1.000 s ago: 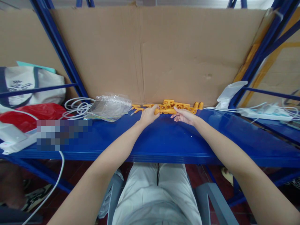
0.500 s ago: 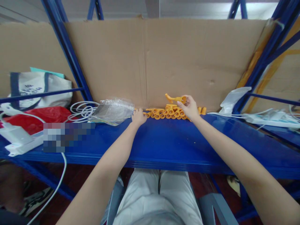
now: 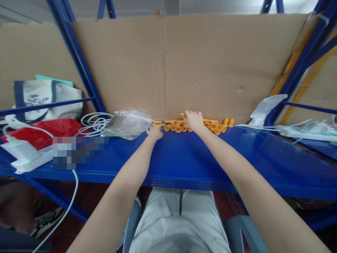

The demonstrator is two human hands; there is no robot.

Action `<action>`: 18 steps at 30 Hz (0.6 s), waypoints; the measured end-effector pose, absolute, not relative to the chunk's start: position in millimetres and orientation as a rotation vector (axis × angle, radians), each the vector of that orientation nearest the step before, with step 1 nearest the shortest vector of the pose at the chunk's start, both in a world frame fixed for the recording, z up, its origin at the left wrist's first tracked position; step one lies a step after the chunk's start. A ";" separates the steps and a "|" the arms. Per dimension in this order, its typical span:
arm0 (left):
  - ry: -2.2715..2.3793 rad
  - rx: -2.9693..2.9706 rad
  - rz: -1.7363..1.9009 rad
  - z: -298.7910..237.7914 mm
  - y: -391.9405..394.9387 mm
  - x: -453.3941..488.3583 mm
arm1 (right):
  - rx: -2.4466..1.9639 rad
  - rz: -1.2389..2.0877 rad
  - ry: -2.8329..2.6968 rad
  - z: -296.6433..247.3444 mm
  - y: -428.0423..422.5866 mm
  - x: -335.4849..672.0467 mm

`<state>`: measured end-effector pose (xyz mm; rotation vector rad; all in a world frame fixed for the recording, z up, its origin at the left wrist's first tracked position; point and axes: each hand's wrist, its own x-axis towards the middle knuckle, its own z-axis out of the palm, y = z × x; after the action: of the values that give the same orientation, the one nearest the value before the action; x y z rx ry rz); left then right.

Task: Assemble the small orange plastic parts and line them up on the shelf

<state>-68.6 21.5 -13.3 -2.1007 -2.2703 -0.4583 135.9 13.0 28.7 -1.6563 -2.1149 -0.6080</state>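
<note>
A row of orange-yellow plastic horn-shaped pieces (image 3: 178,129), with round cup mouths facing me, is stacked along the back of the blue shelf. My right hand (image 3: 194,120) is over the middle of the stack, fingers closed around one horn-shaped piece (image 3: 184,115) on top; the hand covers most of it. At the stack's left end, my left hand (image 3: 155,133) rests low, fingers stretched loosely beside thin orange stems (image 3: 157,123). I see nothing held in it. Two pieces (image 3: 228,122) stand mouth-down at the right end.
Behind the stack rises a cardboard sheet (image 3: 126,63). A clear plastic bag (image 3: 130,124) lies left of my left hand, near coiled white cable (image 3: 94,123), a red bag (image 3: 47,130) and a white power strip (image 3: 31,160). Blue posts (image 3: 79,59) frame the shelf (image 3: 179,158).
My right hand has moved left and down onto the stack with the horn-shaped piece it held raised. The left hand has shifted slightly toward me, staying at the left end.
</note>
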 end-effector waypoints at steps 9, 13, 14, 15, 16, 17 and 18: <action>-2.230 -2.014 -0.658 -8.6 17.5 -62.7 | -1.758 -0.511 -2.233 10.7 22.6 113.7; -2.224 -2.035 -0.643 0.4 12.2 -56.7 | -1.744 -0.476 -2.290 6.8 21.7 114.3; -2.216 -2.047 -0.616 2.7 10.5 -54.8 | -1.741 -0.457 -2.308 7.6 21.9 115.8; -2.205 -2.067 -0.582 4.8 8.7 -52.6 | -1.733 -0.434 -2.332 9.2 22.6 118.2; -2.188 -2.107 -0.537 6.7 6.7 -50.2 | -1.717 -0.409 -2.362 11.5 23.9 121.6; -2.162 -2.173 -0.476 8.0 4.6 -47.5 | -1.691 -0.385 -2.394 14.5 25.6 126.3; -2.124 -2.262 -0.404 8.8 2.5 -44.6 | -1.666 -0.362 -2.423 18.1 27.8 132.5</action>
<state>-44.6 2.5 8.8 -2.2624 -2.1242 -0.4045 132.5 27.8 18.1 -1.6663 -2.4233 -0.3622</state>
